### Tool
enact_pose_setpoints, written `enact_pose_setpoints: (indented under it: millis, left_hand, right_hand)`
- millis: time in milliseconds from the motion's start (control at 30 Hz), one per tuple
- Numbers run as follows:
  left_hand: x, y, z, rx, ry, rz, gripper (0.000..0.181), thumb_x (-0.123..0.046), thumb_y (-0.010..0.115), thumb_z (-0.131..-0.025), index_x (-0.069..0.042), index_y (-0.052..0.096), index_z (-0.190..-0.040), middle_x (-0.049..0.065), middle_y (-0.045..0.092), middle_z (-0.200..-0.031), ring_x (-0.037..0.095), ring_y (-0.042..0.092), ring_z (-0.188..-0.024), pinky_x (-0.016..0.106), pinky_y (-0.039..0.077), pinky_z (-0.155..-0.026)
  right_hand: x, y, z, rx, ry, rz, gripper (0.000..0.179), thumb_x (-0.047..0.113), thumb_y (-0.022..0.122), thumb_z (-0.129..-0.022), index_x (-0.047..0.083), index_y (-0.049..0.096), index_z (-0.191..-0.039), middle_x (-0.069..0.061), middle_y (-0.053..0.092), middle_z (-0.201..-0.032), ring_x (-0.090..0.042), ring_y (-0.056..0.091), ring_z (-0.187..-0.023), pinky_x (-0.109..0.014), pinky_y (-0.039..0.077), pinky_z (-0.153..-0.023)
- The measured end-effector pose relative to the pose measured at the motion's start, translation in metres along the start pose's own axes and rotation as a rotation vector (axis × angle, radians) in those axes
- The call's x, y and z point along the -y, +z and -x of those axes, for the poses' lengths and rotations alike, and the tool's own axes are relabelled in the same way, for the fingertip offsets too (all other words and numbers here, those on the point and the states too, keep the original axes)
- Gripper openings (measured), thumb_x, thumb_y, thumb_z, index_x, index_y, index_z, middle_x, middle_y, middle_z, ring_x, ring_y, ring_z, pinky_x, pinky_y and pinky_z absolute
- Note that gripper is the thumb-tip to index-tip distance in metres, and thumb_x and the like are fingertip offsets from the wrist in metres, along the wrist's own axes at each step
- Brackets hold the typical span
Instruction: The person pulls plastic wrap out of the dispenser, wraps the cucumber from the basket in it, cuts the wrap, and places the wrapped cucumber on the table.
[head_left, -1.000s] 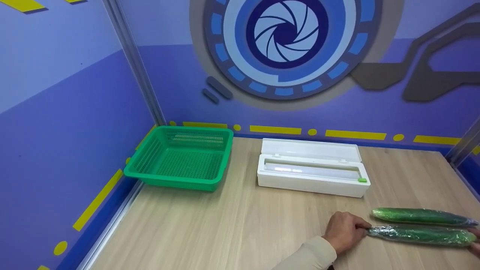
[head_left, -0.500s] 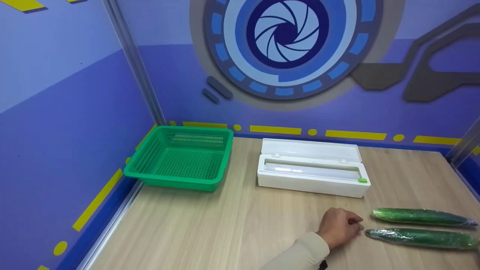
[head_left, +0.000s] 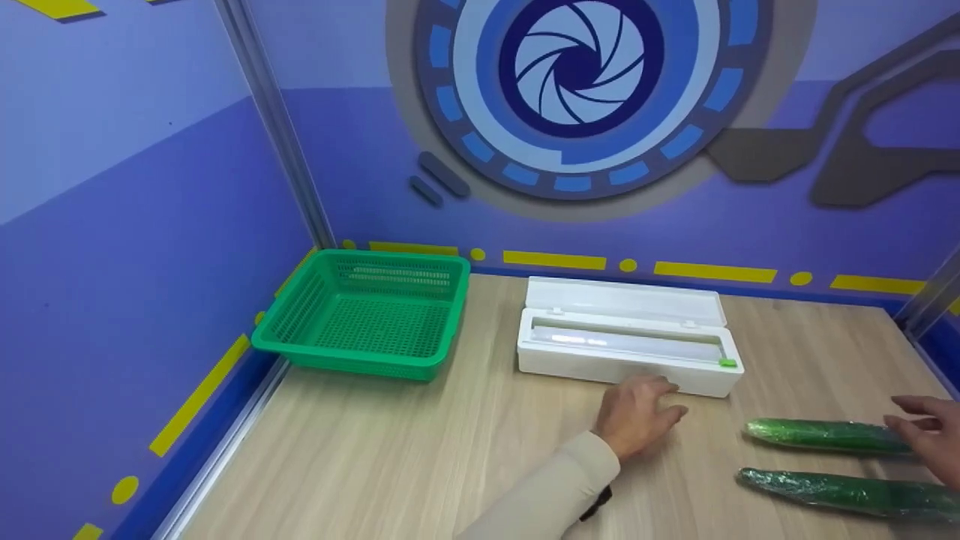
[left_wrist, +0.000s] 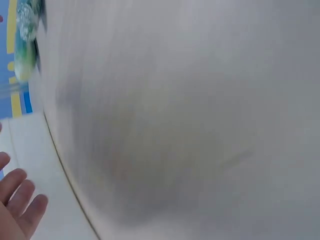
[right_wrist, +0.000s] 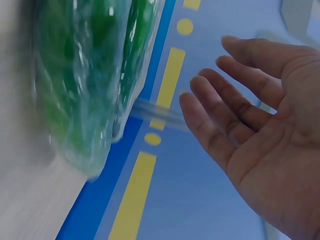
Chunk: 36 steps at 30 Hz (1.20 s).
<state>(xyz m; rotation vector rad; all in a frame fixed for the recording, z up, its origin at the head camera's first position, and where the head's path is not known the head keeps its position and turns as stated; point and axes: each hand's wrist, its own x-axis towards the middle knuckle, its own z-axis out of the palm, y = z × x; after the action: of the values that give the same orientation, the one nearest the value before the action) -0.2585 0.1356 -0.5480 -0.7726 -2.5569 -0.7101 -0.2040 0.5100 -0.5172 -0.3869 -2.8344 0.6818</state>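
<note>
Two cucumbers wrapped in clear film lie side by side at the right of the table: a farther cucumber (head_left: 817,435) and a nearer cucumber (head_left: 840,491). My left hand (head_left: 634,420) holds nothing and is near the front of a white cling film box (head_left: 622,367), its fingers loosely spread. Above the right end of the farther cucumber, my right hand (head_left: 930,435) is partly cut off by the frame edge. The right wrist view shows that hand (right_wrist: 260,110) with its palm bare and fingers relaxed, apart from the wrapped cucumber (right_wrist: 80,90).
The cling film box has its lid (head_left: 622,300) raised, a film roll (head_left: 622,343) inside and a green slider (head_left: 727,363) at its right end. A green plastic basket (head_left: 360,360) stands at the back left by the wall. Patterned blue walls (head_left: 150,187) enclose the table.
My left hand has left the nearer cucumber's tip and moved left and back toward the box. My right hand has let go and risen over the cucumbers. The nearer cucumber has shifted slightly toward me.
</note>
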Motion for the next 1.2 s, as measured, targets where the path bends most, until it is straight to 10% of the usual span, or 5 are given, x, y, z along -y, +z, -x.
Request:
enact_pose_setpoints:
  millis: [367,667,967,1200]
  left_hand:
    - [0.028,-0.021,-0.009,-0.154,0.191,-0.142,0.035,-0.043,0.075,-0.1,-0.018,0.079,-0.124,0.001,0.073,-0.131,0.014,0.066,-0.124,0.024,0.045,-0.108]
    - [0.04,-0.04,-0.015,-0.073,0.055,-0.25,0.057,-0.062,0.055,-0.105,-0.025,0.065,-0.147,0.007,0.048,-0.162,0.025,0.041,-0.151,0.053,0.034,-0.12]
    - [0.056,-0.055,-0.023,0.022,-0.06,-0.301,0.072,-0.074,0.043,-0.103,-0.033,0.047,-0.161,0.005,0.027,-0.173,0.027,0.021,-0.16,0.061,0.017,-0.125]
    - [0.063,-0.062,-0.027,0.1,-0.158,-0.281,0.087,-0.083,0.034,-0.099,-0.032,0.027,-0.169,0.006,0.008,-0.177,0.03,0.004,-0.162,0.065,0.007,-0.124]
  right_hand:
    - [0.072,0.009,-0.001,-0.028,-0.288,0.018,0.053,0.019,0.067,-0.107,-0.019,0.049,-0.138,-0.047,0.046,-0.133,-0.065,0.05,-0.115,-0.074,0.045,-0.091]
    - [0.102,0.019,-0.009,0.064,-0.342,-0.068,0.073,0.047,0.06,-0.109,-0.01,0.043,-0.152,-0.044,0.038,-0.15,-0.068,0.036,-0.134,-0.081,0.03,-0.102]
    - [0.123,0.027,-0.013,0.23,-0.348,-0.074,0.078,0.052,0.048,-0.112,-0.007,0.031,-0.16,-0.042,0.023,-0.161,-0.067,0.022,-0.143,-0.085,0.021,-0.104]
    - [0.133,0.034,-0.014,0.212,-0.424,-0.094,0.074,0.046,0.047,-0.113,-0.007,0.029,-0.162,-0.042,0.02,-0.163,-0.066,0.018,-0.146,-0.084,0.016,-0.107]
